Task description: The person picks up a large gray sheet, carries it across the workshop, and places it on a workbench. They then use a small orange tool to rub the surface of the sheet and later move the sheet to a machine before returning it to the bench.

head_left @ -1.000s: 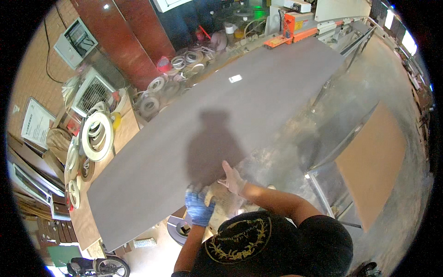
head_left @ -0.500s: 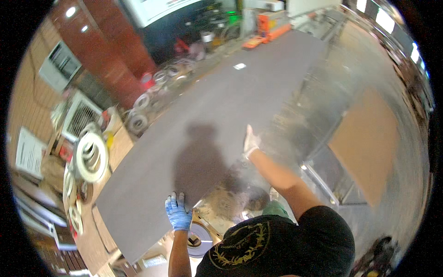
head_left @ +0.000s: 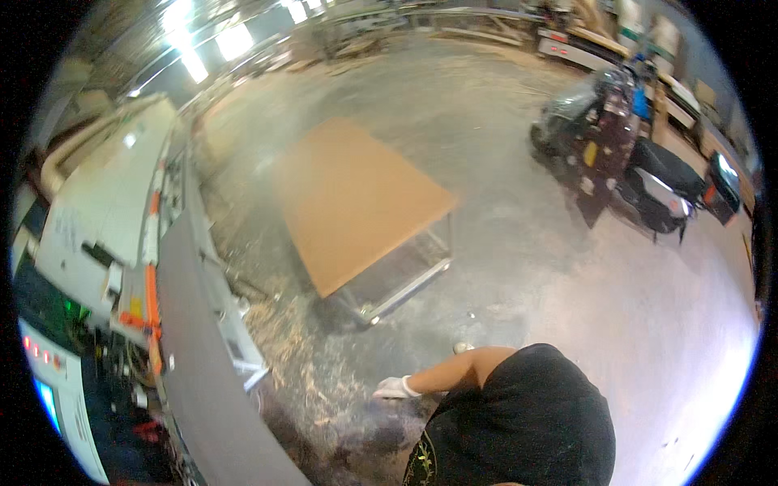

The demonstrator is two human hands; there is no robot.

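Observation:
My right hand (head_left: 393,388), in a white glove, hangs over the dusty floor at the lower middle. It looks open, its fingers pointing left and a little blurred, with nothing visible in it. To its left, and apart from it, a long dark grey panel (head_left: 207,348) lies along the machine. My left hand is out of view.
Ahead, a brown board (head_left: 356,202) rests on a low metal-framed cart (head_left: 405,293). A large machine with an orange guard (head_left: 151,304) stands at the left. A motor scooter (head_left: 624,154) is parked at the far right. Wood shavings (head_left: 308,381) litter the floor.
My view has swung right, bringing the cart and scooter into sight. The grey panel now sits at the left edge. My left hand, earlier on the panel, has gone out of view.

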